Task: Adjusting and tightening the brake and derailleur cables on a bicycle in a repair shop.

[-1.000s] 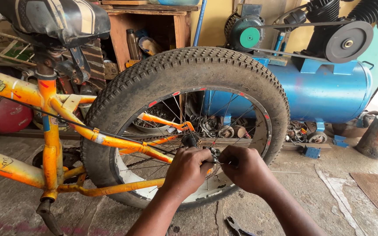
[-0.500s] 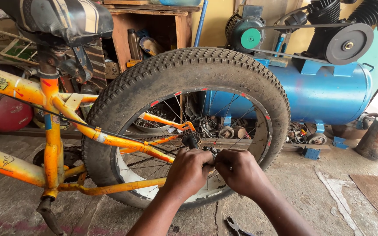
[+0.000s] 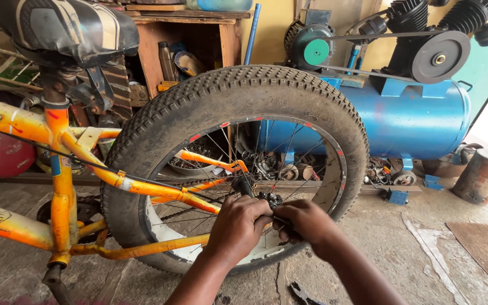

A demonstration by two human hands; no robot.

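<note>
An orange bicycle frame stands with its fat black rear tyre in the middle of the view. My left hand and my right hand meet at the rear wheel hub, fingers closed around small parts there. What exactly each hand grips is hidden by the fingers. The spokes and the rim show behind my hands. The black saddle is at the top left.
A blue air compressor tank with its motor and belt pulley stands behind the wheel. A wooden shelf holds clutter. A rusty tin sits right. Pliers lie on the concrete floor.
My hands have shifted slightly right and closer together at the hub. The bicycle has not moved.
</note>
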